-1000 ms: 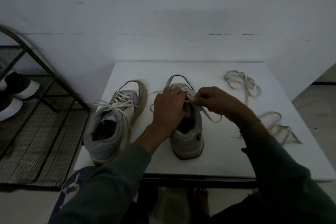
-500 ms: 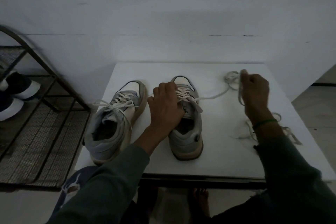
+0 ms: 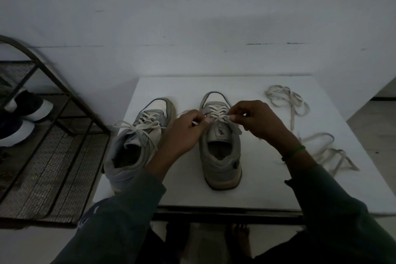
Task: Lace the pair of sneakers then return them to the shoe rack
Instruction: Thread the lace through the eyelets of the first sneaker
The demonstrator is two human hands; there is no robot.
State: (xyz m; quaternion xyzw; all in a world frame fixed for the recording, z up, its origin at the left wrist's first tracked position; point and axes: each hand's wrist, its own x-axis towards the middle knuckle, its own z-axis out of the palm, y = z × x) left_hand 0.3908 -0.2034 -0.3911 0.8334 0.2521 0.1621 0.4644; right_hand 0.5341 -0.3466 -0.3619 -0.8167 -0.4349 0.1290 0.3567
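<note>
Step in hand: lacing second sneaker (image 3: pixel 220 156), middle of desk (image 3: pixel 257 188), toe toward far edge; lace (image 3: pixel 216 110) crossed over lower eyelets, top ones seemingly left. Left hand (image 3: pixel 186 128) pinches one lace end at left eyelet row; right hand (image 3: pixel 259 122) pinches other end, fingers (image 3: pixel 234 117) curled. First sneaker (image 3: pixel 137 141) near left edge, laced, ends loose. Spare laces (image 3: pixel 287 103) toward far right corner. Next: thread top eyelets, even ends, tie; then carry pair to shoe rack (image 3: pixel 53 156) beyond left edge
</note>
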